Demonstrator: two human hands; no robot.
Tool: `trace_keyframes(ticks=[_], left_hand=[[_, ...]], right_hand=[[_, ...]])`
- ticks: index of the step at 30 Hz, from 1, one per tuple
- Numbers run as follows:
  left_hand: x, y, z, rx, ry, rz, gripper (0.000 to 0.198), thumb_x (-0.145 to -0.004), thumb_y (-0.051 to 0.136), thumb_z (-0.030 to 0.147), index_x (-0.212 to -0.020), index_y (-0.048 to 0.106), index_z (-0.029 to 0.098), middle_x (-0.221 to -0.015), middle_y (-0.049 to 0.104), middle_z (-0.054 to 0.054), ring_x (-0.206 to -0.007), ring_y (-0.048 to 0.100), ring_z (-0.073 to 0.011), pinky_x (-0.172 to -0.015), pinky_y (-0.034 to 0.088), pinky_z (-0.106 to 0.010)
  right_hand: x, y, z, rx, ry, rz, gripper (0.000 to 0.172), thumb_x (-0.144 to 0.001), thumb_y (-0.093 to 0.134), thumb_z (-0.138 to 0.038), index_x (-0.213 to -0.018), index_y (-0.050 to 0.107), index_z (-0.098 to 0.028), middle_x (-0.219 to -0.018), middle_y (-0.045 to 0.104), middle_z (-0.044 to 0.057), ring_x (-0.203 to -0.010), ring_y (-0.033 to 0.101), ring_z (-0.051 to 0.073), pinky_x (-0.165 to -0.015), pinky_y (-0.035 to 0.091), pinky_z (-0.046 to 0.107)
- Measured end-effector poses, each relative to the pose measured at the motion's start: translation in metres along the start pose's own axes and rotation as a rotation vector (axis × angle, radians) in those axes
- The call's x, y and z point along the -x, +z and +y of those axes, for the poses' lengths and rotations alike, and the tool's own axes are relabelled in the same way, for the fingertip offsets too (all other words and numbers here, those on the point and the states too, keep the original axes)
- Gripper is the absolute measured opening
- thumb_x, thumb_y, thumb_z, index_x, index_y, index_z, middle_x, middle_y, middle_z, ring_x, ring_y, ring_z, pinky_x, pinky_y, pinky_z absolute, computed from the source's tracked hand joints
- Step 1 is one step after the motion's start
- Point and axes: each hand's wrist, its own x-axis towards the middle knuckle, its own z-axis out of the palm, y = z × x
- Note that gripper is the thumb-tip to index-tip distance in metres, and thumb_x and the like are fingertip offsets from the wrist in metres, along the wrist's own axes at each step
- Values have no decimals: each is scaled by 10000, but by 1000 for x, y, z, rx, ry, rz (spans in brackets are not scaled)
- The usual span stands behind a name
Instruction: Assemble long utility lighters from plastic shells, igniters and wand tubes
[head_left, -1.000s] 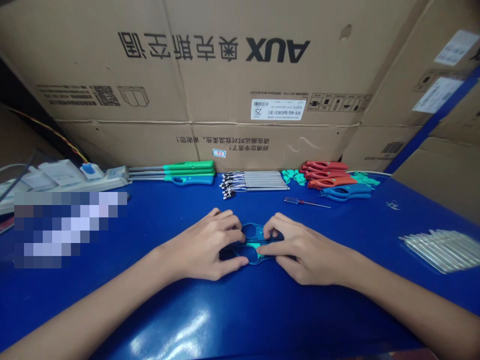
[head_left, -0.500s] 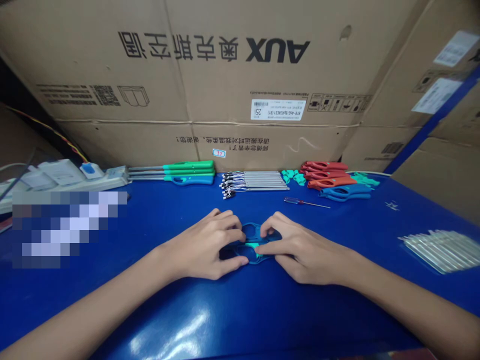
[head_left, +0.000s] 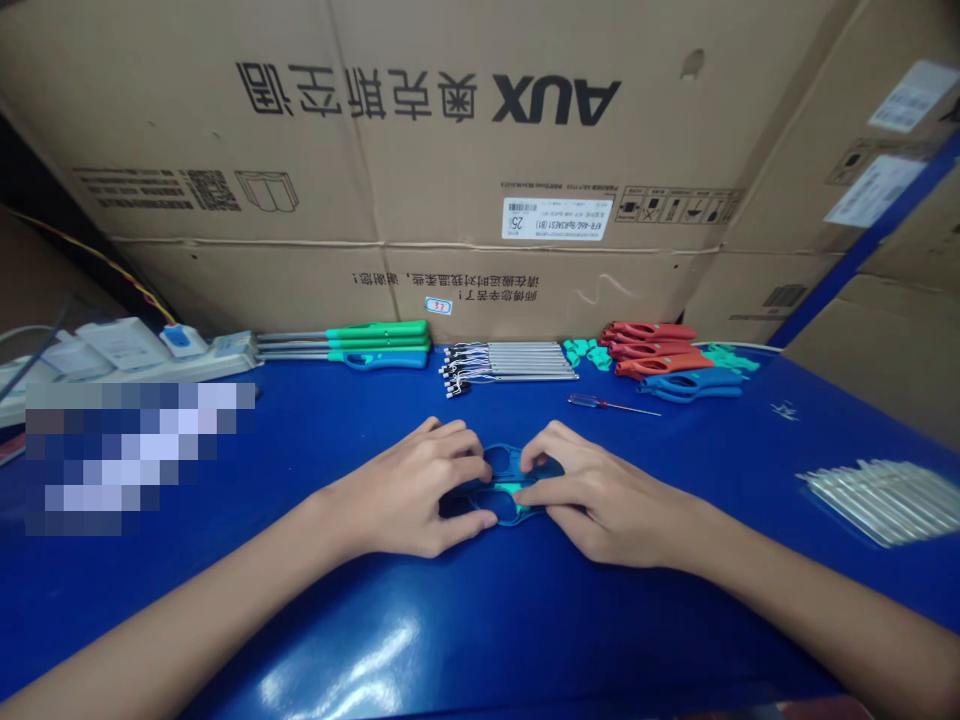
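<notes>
Two blue lighter handle halves lie side by side on the table, a far half (head_left: pixel 513 450) and a near half (head_left: pixel 511 521). A small green plastic piece (head_left: pixel 507 487) sits in the near half. My left hand (head_left: pixel 424 490) is closed around the left ends of both halves, its thumb at the near edge and its fingers across the far one. From the other side my right hand (head_left: pixel 611 500) grips the right ends, with one fingertip pressing at the green piece. The fingers partly hide the casing.
Along the cardboard wall (head_left: pixel 420 215) lie lighters with metal tubes (head_left: pixel 382 340), wired metal rods (head_left: pixel 529 362), green pieces (head_left: pixel 589 352) and red, orange and blue handles (head_left: pixel 660 352). A screwdriver (head_left: pixel 611 404) rests before them. Clear tubes (head_left: pixel 885 500) lie right; a power strip (head_left: pixel 225 355) stands left.
Both hands keep almost the same place. My right fingertip has shifted very slightly at the green piece in the near half.
</notes>
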Motion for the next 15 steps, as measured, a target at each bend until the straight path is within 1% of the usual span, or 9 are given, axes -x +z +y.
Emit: trace_keyframes(ticks=[4, 8, 15], left_hand=[[-1, 0, -1, -7, -1, -2, 244, -875, 637, 397, -1020, 665, 202, -1034, 618, -53, -996, 596, -253, -981, 409, -508], [-1, 0, -1, -7, -6, -4, 255, -879, 633, 402, -1040, 662, 206, -1042, 617, -55, -1014, 593, -257, -981, 409, -507], [0, 0, -1, 7, -3, 1, 232, -877, 631, 388, -1022, 658, 209, -1016, 620, -48, -1005, 597, -249, -989, 419, -494]], right_hand=[[0, 2, 0, -4, -7, 16, 343, -880, 465, -27, -1003, 758, -160, -1041, 579, 127, -968, 520, 220, -840, 494, 384], [-1, 3, 2, -9, -4, 41, 333, -879, 461, -17, -933, 762, -146, -1024, 582, 126, -957, 530, 216, -818, 499, 368], [-1, 8, 5, -36, -46, 81, 355, -891, 434, -22, -996, 755, -132, -990, 598, 128, -921, 547, 204, -781, 516, 347]])
